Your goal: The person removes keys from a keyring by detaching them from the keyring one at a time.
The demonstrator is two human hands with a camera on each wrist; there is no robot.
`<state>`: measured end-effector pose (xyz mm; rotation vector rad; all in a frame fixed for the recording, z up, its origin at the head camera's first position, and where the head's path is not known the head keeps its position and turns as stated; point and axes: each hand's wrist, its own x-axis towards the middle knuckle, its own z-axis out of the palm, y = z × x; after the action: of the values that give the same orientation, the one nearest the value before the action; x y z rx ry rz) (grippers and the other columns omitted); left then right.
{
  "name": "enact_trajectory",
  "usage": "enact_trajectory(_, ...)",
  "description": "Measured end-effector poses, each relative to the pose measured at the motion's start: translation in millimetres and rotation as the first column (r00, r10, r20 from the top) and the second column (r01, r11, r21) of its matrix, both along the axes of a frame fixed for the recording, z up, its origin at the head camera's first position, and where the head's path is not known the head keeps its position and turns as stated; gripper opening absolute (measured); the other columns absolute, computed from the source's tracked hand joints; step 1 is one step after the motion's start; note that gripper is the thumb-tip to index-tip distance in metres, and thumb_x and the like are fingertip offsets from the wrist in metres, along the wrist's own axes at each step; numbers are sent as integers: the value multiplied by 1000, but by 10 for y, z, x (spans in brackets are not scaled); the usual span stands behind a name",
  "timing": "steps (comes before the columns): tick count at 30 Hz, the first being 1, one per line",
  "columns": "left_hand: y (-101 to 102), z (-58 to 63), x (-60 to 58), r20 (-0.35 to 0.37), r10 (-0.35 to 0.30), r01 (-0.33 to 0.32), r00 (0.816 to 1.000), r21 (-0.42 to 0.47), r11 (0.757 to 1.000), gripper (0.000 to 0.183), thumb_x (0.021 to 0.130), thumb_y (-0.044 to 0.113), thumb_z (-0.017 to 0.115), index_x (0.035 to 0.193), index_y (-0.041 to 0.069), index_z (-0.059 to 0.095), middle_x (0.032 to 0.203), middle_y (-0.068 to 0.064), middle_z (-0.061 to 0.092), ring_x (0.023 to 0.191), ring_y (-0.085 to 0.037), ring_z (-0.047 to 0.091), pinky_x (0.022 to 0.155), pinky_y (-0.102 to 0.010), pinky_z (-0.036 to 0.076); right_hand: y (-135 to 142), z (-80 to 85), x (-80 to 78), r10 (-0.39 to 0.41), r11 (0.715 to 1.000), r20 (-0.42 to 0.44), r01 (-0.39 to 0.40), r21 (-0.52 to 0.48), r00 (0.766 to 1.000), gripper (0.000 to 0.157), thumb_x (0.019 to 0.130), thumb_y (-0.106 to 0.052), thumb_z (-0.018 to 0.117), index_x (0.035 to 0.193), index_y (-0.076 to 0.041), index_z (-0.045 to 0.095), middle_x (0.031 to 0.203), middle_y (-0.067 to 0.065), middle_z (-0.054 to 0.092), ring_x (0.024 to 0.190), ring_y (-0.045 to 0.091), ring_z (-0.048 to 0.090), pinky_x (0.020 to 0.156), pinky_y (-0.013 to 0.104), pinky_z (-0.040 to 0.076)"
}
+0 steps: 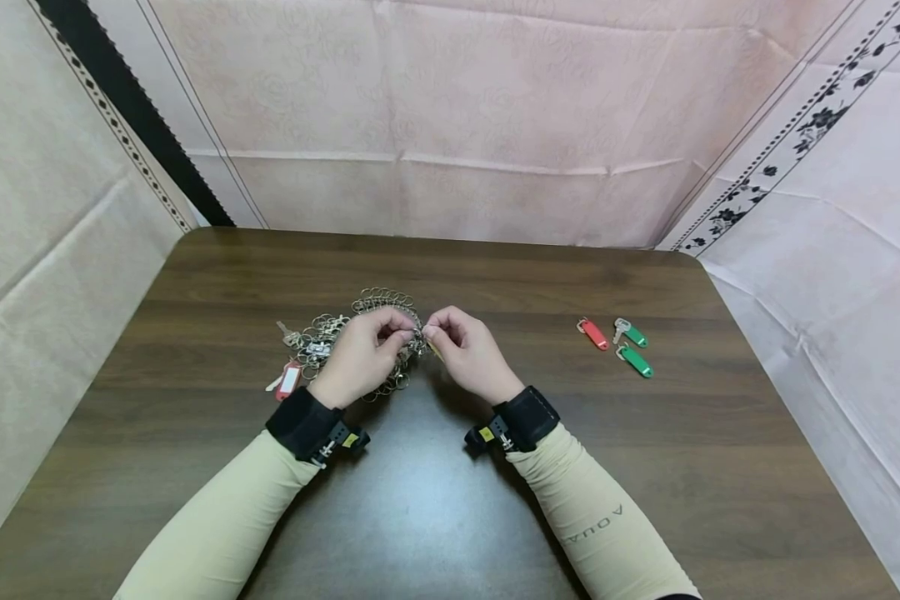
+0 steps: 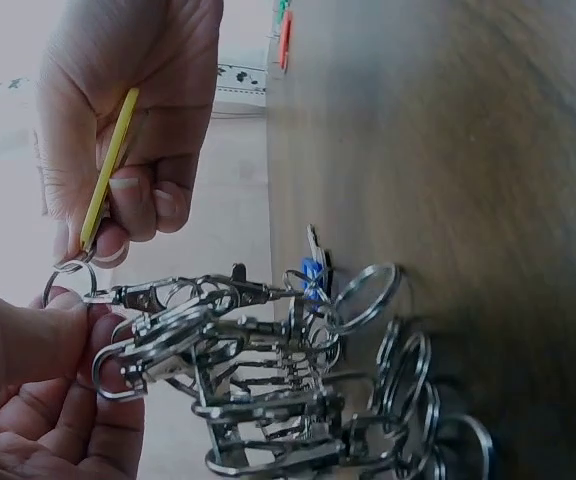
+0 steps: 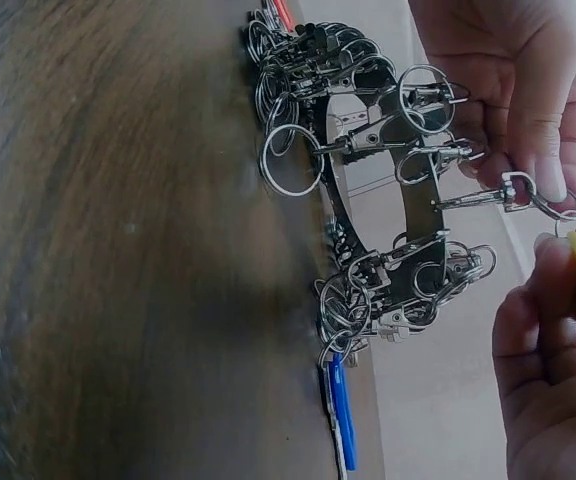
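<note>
My left hand [image 1: 363,354] pinches a split ring [image 2: 70,283] at the end of a metal swivel clasp [image 3: 488,197]. That clasp reaches out from a curved metal band [image 3: 423,205], which is hung with several more clasps and rings. Close against the left fingertips, my right hand [image 1: 471,354] grips a yellow key tag [image 2: 108,170] between thumb and fingers. The tag's lower end meets the split ring in the left wrist view. From the head view, both hands are over the right side of the key ring bunch [image 1: 381,300], and the left one hides part of it.
A red key tag [image 1: 288,381] with a key lies at the bunch's left side. A blue tag [image 3: 342,415] hangs from another ring. Off to the right on the wooden table [image 1: 435,517] are a red tag [image 1: 594,334] and two green tags [image 1: 636,362], with a key beside them.
</note>
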<state>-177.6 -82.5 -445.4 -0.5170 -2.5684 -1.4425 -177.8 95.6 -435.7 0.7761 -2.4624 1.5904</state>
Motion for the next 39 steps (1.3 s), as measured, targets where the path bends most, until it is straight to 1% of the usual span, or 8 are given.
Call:
enact_trajectory(9,-12,-2,-9,-40,-10,9,999,-27,1000,6,89,5,63,92,6,69,95,-8,71,79,-15,60,70,-39,52,-16,-5,4,-10,1000,25,11,-24,1000,9,93,-1,56,91,8,59,72,14,57,59,11,46,53,20,37)
enact_trajectory(11,-16,-5,-17,-23,-19,19,1000,-13,1000,6,89,5,63,92,5,69,92,-9,70,76,-15,59,67,-37,51,-16,-7,12,-16,999,30,17,-35,999,9,93,-2,56,91,7,59,72,14,57,59,10,46,53,20,37)
enact_trajectory(16,-29,-33,-28,61,-40,37,997,53,998,9,91,7,61,96,3,68,84,-12,70,69,-17,59,59,-32,48,-14,-23,30,-37,998,30,38,-53,999,9,93,-3,56,89,5,57,69,16,57,57,9,46,52,21,38)
enact_trajectory(18,-33,-29,-25,75,-42,37,996,67,997,10,91,6,61,96,2,68,81,-13,70,68,-18,60,58,-32,48,-17,-29,30,-39,997,33,41,-61,999,9,93,-2,56,89,6,56,69,18,59,56,9,47,50,20,39)
enact_trajectory(22,-37,-5,-23,61,-34,32,998,39,999,8,90,6,62,95,3,68,81,-11,69,67,-17,59,58,-33,48,-25,-37,27,-41,997,54,45,-69,998,10,93,-3,56,89,7,55,70,22,62,55,10,50,49,18,40)
enact_trajectory(28,-32,-19,-34,35,-32,33,999,-16,999,7,90,6,63,94,4,68,87,-9,70,70,-15,57,61,-34,47,-16,-45,17,-43,997,69,48,-68,997,11,93,-3,57,89,7,55,71,26,63,55,11,50,48,18,40)
enact_trajectory(34,-28,-33,-43,4,-47,47,999,-20,999,5,89,5,64,91,5,68,86,-8,69,69,-14,56,61,-34,47,-14,-42,5,-41,997,84,46,-60,996,11,93,-4,58,89,6,56,71,23,62,54,12,50,48,19,40)
enact_trajectory(39,-22,-36,-37,20,-48,48,999,-33,998,6,89,5,63,92,5,68,83,-8,68,69,-15,56,61,-34,48,29,-267,-129,-39,998,102,44,-49,994,14,94,-16,59,91,-3,58,70,12,62,55,12,52,47,22,42)
